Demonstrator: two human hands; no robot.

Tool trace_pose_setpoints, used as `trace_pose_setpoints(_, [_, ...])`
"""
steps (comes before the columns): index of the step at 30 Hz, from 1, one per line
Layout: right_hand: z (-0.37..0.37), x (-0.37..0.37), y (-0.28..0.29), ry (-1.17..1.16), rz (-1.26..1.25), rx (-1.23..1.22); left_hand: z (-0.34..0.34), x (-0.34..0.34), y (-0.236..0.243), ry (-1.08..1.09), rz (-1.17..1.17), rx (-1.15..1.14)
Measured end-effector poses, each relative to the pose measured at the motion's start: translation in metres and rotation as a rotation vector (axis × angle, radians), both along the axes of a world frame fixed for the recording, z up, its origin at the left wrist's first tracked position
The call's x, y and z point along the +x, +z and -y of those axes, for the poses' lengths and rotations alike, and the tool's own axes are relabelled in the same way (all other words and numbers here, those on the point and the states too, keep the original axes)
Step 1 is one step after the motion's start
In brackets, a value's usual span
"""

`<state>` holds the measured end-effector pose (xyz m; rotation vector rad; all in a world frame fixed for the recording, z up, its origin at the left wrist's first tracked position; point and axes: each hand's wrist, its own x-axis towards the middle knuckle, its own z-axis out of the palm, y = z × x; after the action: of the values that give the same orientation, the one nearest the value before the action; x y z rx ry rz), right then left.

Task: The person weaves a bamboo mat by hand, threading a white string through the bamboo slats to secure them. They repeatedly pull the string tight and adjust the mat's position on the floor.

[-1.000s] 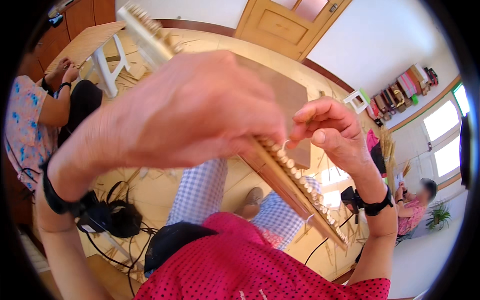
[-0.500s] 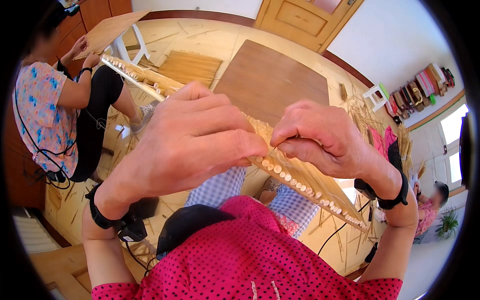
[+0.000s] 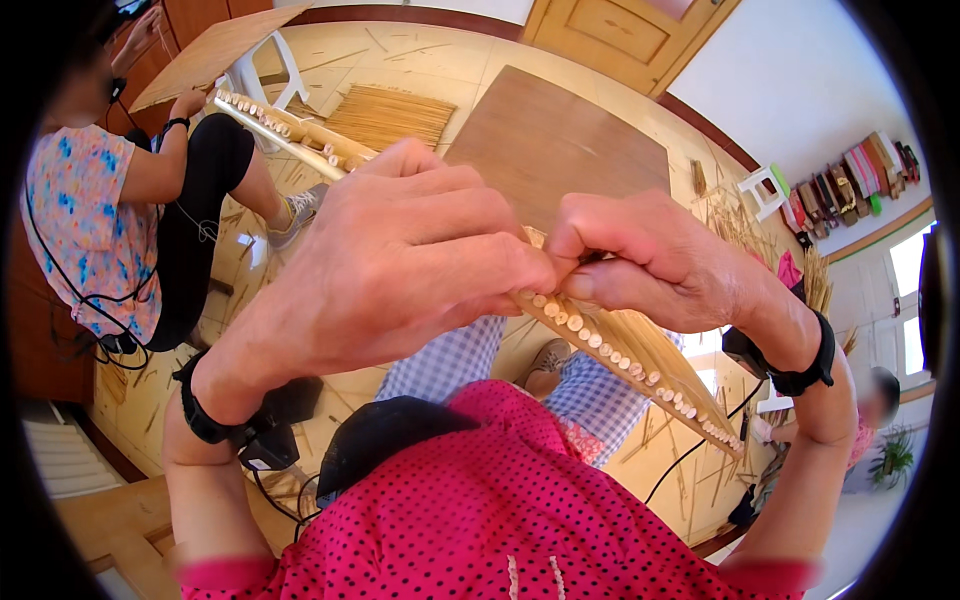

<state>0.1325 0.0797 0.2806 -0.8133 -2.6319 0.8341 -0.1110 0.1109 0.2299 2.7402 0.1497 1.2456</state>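
Across my lap lies a row of pale reed or straw stalks point(image 3: 640, 345) bound into a mat, their round cut ends point(image 3: 595, 341) lined up along the near edge. My left hand point(image 3: 400, 255) is closed over this edge at the middle, thumb and fingers gripping the stalks. Right beside it my right hand point(image 3: 655, 260) is closed in a pinch at the edge, its fingertips nearly touching the left ones. What the right fingertips hold is hidden. Toward the left, more stalk ends point(image 3: 285, 123) continue past my left hand.
A brown table point(image 3: 570, 140) stands ahead. At left sits a co-worker point(image 3: 95, 190) beside a board point(image 3: 215, 55) on a white stool point(image 3: 270, 75). A stalk mat point(image 3: 390, 115) and loose stalks lie on the tiled floor. Another person point(image 3: 880, 395) is at far right. A cable point(image 3: 680, 460) hangs near my right arm.
My right hand has closed in tighter against the left at the edge, and the thin dark strand at its fingertips is hidden now. The co-worker's far hand has risen.
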Motion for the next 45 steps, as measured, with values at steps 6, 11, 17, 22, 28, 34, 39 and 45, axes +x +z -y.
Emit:
trace_pose_setpoints(6, [0.011, 0.017, 0.018, -0.467, -0.198, -0.434, 0.009, -0.007, -0.014, 0.089, -0.002, 0.066])
trace_pose_setpoints(11, [0.042, 0.19, -0.002, -1.207, -0.864, 0.071, 0.056, -0.007, -0.04, 0.225, -0.025, 0.097])
trace_pose_setpoints(17, [0.182, 0.215, -0.176, -1.569, -0.991, -0.328, 0.08, 0.017, -0.082, 0.359, -0.036, 0.114])
trace_pose_setpoints(22, [0.161, 0.042, -0.216, -1.029, -1.148, -0.966, 0.09, 0.031, -0.106, 0.387, -0.158, 0.114])
trace_pose_setpoints(28, [0.128, 0.007, -0.208, -0.94, -0.752, -0.796, 0.091, 0.038, -0.119, 0.371, -0.215, 0.096])
trace_pose_setpoints(34, [0.12, -0.004, -0.233, -0.9, -1.102, -0.772, 0.086, 0.042, -0.121, 0.426, -0.234, 0.091])
trace_pose_setpoints(39, [0.117, 0.007, -0.227, -0.75, -0.754, -0.521, 0.082, 0.039, -0.126, 0.413, -0.23, 0.06])
trace_pose_setpoints(45, [0.112, 0.004, -0.225, -0.69, -0.88, -0.64, 0.078, 0.039, -0.124, 0.422, -0.24, 0.046])
